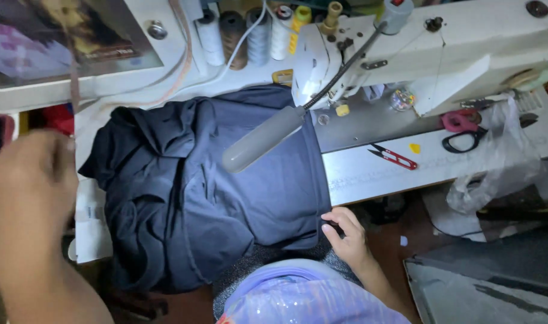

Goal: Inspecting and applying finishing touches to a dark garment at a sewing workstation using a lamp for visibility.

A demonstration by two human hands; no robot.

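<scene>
I see my right hand (347,235) pinching the rumpled dark navy cloth's (226,186) near hem, while my blurred left hand (28,192) hides its grip from me.

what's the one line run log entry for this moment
left hand: raised, blurred, grip unclear | right hand: pinching dark fabric edge | sewing machine behind

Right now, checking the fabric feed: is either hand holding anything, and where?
The right hand pinches the dark fabric at its lower right edge. The blurred left hand seems to grip a thin strap.
</scene>
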